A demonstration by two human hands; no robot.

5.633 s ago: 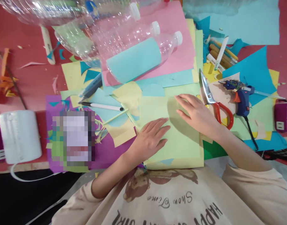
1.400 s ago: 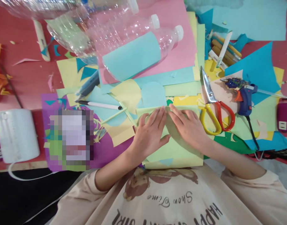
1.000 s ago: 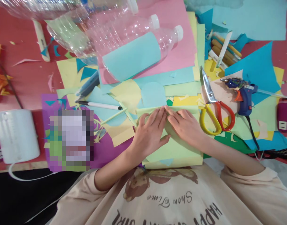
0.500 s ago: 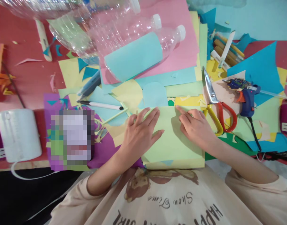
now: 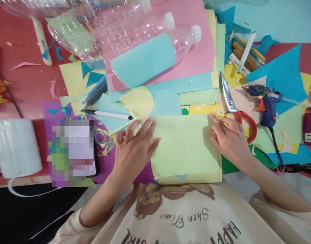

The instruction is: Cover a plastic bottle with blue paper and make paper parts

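Observation:
A light green sheet of paper (image 5: 183, 145) lies flat at the table's front edge, over a pale yellow one. My left hand (image 5: 135, 144), fingers spread and holding nothing, rests at the sheet's left side, its fingertips by the upper left corner. At the upper right corner is my right hand (image 5: 228, 137), index finger stretched out on the paper and the other fingers loosely bent. Right behind it lie scissors (image 5: 230, 103) with red and yellow handles, partly hidden by that hand.
Clear plastic bottles (image 5: 183, 47), one wrapped in light blue paper (image 5: 145, 61), lie at the back. A blue glue gun (image 5: 268, 112) and markers (image 5: 247, 57) are on the right. Leftward are a pen (image 5: 109, 114), a blurred phone (image 5: 80, 145) and a white box-like device (image 5: 16, 147).
My hands have slid apart along the top edge of the green sheet, the left one leftward and the right one rightward. The sheet has stayed in place.

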